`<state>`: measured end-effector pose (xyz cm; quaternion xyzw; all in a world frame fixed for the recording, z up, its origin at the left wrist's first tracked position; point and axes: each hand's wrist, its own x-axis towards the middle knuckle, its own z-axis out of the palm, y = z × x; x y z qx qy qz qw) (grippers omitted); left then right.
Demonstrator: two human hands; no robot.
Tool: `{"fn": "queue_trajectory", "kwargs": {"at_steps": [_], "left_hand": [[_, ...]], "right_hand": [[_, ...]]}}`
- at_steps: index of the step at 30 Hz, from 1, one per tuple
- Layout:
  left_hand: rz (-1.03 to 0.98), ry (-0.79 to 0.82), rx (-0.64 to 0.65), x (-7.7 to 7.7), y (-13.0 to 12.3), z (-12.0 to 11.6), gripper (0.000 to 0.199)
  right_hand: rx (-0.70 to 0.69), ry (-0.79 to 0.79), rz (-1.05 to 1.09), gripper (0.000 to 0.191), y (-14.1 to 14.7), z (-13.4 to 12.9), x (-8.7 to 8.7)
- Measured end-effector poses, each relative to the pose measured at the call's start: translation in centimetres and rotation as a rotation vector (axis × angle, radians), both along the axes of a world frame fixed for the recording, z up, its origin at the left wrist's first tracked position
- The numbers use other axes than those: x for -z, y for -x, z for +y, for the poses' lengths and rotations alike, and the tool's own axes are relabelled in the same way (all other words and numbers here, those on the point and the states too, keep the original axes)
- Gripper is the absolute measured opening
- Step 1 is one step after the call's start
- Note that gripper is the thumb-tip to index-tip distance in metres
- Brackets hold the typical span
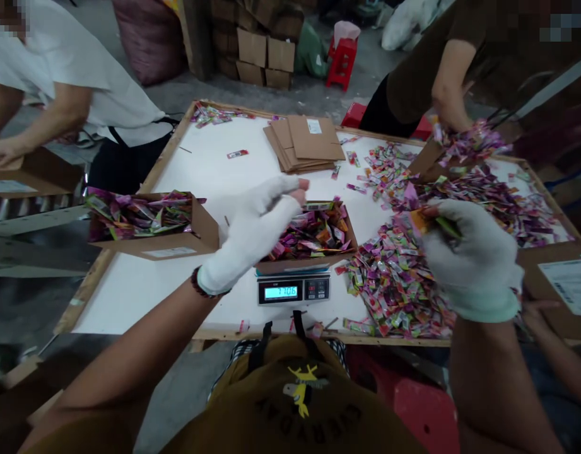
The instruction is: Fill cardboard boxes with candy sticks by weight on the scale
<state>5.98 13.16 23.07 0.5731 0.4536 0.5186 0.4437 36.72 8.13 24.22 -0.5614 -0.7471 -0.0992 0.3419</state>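
In a white glove with bare fingertips, my left hand (264, 221) hovers over the left part of an open carton (305, 261) filled with small colourful packets. That carton rests on a digital scale (294, 290) with a lit blue display. My left fingers are bent close together; whether anything is between them is hidden. My right hand (467, 252), also gloved, is closed on a few packets (420, 222), one orange and one green, above the large packet pile (399, 284) on the white table (195, 170).
A filled carton (202, 227) stands at the table's left edge. Flattened cartons (318, 139) lie at the back. One person (82, 82) handles a box (39, 173) at left; another (453, 69) reaches over packets at right. Another carton (536, 271) and a person's hand (536, 315) are at far right.
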Motion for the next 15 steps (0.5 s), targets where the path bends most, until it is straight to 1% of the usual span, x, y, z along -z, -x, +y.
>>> {"fn": "queue_trajectory", "kwargs": {"at_steps": [2, 4, 7, 10, 12, 15], "left_hand": [[-0.031, 0.067, -0.103, 0.7, 1.5, 0.3, 0.031], [-0.038, 0.103, -0.185, 1.3, 2.6, 0.4, 0.029], [-0.031, 0.102, -0.222, 1.8, 3.7, 0.0, 0.028], [0.009, 0.094, -0.252, 2.4, 4.7, -0.4, 0.031], [0.048, 0.118, -0.301, 3.2, 5.6, -0.5, 0.035], [0.089, 0.171, -0.366, 5.0, 6.9, -0.4, 0.040]], "right_hand": [[0.042, 0.014, -0.008, 0.033, -1.1, -0.1, 0.3], [0.034, 0.032, -0.008, 0.034, -1.3, -0.1, 0.3], [-0.010, 0.043, -0.013, 0.035, -0.5, 0.2, -0.1], [0.019, 0.053, -0.047, 0.034, -0.7, 0.7, -0.5], [0.051, 0.057, -0.055, 0.032, -1.4, 1.1, -0.6], [0.039, 0.045, 0.006, 0.025, -1.6, 1.7, -0.5]]}}
